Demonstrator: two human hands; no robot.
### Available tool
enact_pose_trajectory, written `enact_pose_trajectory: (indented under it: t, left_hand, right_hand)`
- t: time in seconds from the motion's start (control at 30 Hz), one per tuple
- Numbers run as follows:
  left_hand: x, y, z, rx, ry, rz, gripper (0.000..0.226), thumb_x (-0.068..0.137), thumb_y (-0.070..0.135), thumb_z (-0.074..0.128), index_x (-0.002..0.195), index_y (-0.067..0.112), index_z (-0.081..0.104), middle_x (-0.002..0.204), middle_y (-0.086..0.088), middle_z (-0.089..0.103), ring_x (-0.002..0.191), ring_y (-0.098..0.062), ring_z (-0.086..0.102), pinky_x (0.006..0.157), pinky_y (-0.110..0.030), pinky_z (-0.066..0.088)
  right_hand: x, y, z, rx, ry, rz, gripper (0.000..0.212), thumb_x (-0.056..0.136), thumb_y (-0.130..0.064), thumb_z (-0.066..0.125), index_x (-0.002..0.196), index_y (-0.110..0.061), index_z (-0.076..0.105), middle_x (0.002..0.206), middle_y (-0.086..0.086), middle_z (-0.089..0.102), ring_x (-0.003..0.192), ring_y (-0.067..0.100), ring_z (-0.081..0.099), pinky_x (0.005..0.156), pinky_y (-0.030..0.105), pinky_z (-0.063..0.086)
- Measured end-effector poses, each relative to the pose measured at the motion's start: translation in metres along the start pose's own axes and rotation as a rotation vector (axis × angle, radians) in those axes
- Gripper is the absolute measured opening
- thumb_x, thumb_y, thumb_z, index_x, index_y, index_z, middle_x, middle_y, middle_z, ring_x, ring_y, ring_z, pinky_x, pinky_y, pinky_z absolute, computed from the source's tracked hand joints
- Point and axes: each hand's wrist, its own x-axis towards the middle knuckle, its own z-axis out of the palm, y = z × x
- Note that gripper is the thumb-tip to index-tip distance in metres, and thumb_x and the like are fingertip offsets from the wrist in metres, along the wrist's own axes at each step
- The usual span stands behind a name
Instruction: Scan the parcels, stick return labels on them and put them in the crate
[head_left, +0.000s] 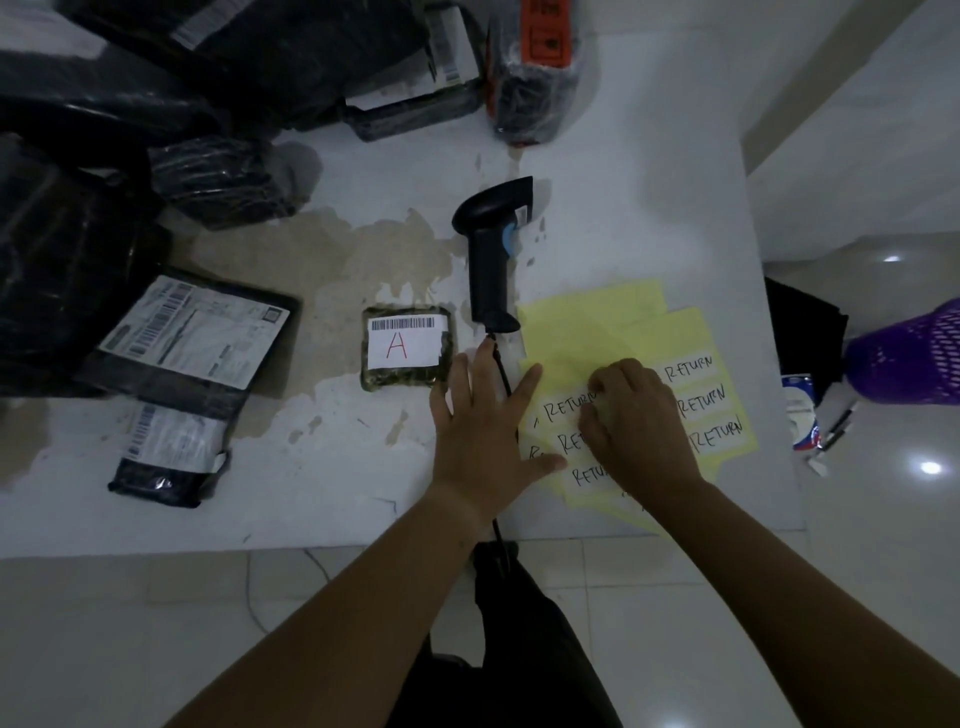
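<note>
A small dark parcel (406, 347) with a white label marked "A" and a barcode lies on the white table (332, 499). The black barcode scanner (491, 249) lies just right of it. Yellow sheets (597, 322) carry white "RETURN" labels (693, 370). My left hand (485, 421) lies flat with spread fingers, pressing the sheets' left edge and the scanner cable. My right hand (636, 415) has its fingers curled onto a RETURN label on the sheet; whether the label is lifted is hidden under the fingers.
Several black-wrapped parcels (192, 338) with shipping labels lie at the left and back of the table. A wrapped parcel with an orange sticker (535, 67) stands at the back. A purple mesh basket (914, 358) and a black bag (802, 327) sit on the floor at right.
</note>
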Motion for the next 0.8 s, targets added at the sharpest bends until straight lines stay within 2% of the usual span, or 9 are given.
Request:
enact_pose_trajectory:
  t: [0.07, 0.23, 0.4, 0.5, 0.6, 0.8]
  left_hand:
    - [0.0, 0.0, 0.001, -0.01, 0.004, -0.004, 0.104, 0.074, 0.084, 0.059, 0.159, 0.043, 0.014, 0.161, -0.009, -0.019, 0.148, -0.038, -0.014, 0.118, -0.061, 0.002]
    - [0.0, 0.001, 0.0, 0.002, -0.021, -0.016, 0.104, 0.075, 0.085, 0.057, 0.159, 0.045, 0.009, 0.16, -0.012, -0.009, 0.146, -0.039, -0.01, 0.117, -0.059, 0.009]
    - [0.001, 0.0, 0.001, -0.029, -0.018, -0.019, 0.105, 0.074, 0.084, 0.059, 0.158, 0.045, 0.01, 0.159, -0.012, -0.005, 0.145, -0.039, -0.008, 0.114, -0.059, 0.012]
    - [0.001, 0.0, 0.001, -0.029, -0.036, -0.023, 0.105, 0.074, 0.084, 0.058, 0.158, 0.046, 0.008, 0.16, -0.012, -0.007, 0.145, -0.036, -0.012, 0.115, -0.058, 0.01]
    - [0.001, 0.0, -0.001, -0.016, -0.028, -0.024, 0.105, 0.074, 0.085, 0.058, 0.158, 0.046, 0.008, 0.16, -0.013, -0.005, 0.143, -0.036, -0.011, 0.114, -0.058, 0.011]
    - [0.001, 0.001, -0.001, -0.001, -0.045, -0.024, 0.105, 0.075, 0.085, 0.056, 0.158, 0.046, 0.004, 0.16, -0.013, -0.008, 0.145, -0.039, -0.01, 0.115, -0.058, 0.011]
  right_hand:
    - [-0.002, -0.001, 0.001, -0.031, -0.015, -0.012, 0.012, 0.09, -0.021, 0.059, 0.096, -0.012, 0.053, 0.096, 0.004, 0.05, 0.083, 0.023, 0.047, 0.074, 0.044, 0.046]
    - [-0.005, 0.001, 0.003, 0.058, 0.007, 0.027, 0.028, 0.088, -0.02, 0.065, 0.112, -0.008, 0.056, 0.109, 0.008, 0.054, 0.094, 0.025, 0.053, 0.082, 0.04, 0.047]
    - [-0.007, 0.002, 0.008, 0.007, 0.035, -0.006, 0.016, 0.09, -0.018, 0.062, 0.102, -0.009, 0.057, 0.102, 0.007, 0.053, 0.086, 0.024, 0.051, 0.076, 0.041, 0.045]
    - [-0.001, -0.001, 0.009, -0.027, 0.02, 0.055, 0.009, 0.096, -0.021, 0.053, 0.1, -0.012, 0.054, 0.1, 0.004, 0.052, 0.084, 0.021, 0.048, 0.074, 0.039, 0.044]
    - [0.005, -0.003, 0.008, 0.041, 0.062, 0.095, 0.002, 0.095, -0.012, 0.056, 0.096, -0.011, 0.057, 0.094, 0.005, 0.055, 0.078, 0.022, 0.051, 0.069, 0.041, 0.046]
    - [0.009, -0.002, 0.006, -0.034, 0.044, 0.048, 0.006, 0.095, -0.01, 0.055, 0.088, -0.008, 0.055, 0.084, 0.006, 0.052, 0.068, 0.024, 0.047, 0.06, 0.042, 0.046]
